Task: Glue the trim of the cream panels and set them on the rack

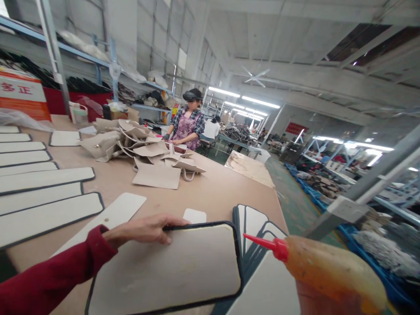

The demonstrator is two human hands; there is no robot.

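My left hand [144, 229], in a dark red sleeve, grips the far edge of a cream panel with a black rim [170, 267] lying on the brown table [216, 192]. At the lower right a squeeze bottle of amber glue with a red nozzle [321, 271] points left toward the panel. My right hand sits under the bottle, mostly out of frame, with only a sliver visible at the bottom edge [315, 302]. A stack of similar rimmed panels [252, 227] lies just beyond the nozzle.
Long cream strips with black rims [46, 197] lie in rows on the left. A pile of beige bag parts [138, 146] sits mid-table. A person in a plaid shirt [187, 124] works at the far end. Shelving lines the left wall; blue crates [361, 245] stand to the right.
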